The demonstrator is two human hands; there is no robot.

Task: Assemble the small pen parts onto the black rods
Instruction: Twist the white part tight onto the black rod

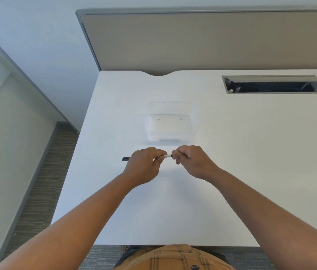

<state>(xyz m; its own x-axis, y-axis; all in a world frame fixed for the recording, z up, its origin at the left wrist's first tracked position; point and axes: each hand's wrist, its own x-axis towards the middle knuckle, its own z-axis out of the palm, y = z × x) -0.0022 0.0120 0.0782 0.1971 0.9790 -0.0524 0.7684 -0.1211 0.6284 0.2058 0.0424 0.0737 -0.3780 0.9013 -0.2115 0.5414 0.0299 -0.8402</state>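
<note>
Over the middle of the white desk point(231, 172) my left hand point(144, 164) grips a black rod point(126, 159), whose dark end sticks out to the left of my fist. A small white pen part point(167, 156) shows in the gap between my two hands, at the rod's right end. My right hand point(189, 158) pinches that white part with its fingertips. Most of the rod is hidden inside my left fist. Whether the white part is seated on the rod I cannot tell.
A clear plastic container point(170, 131) stands just behind my hands, with two tiny dark parts point(158, 119) on its floor. An open cable hatch point(274, 84) lies at the back right of the desk. A beige partition runs along the far edge.
</note>
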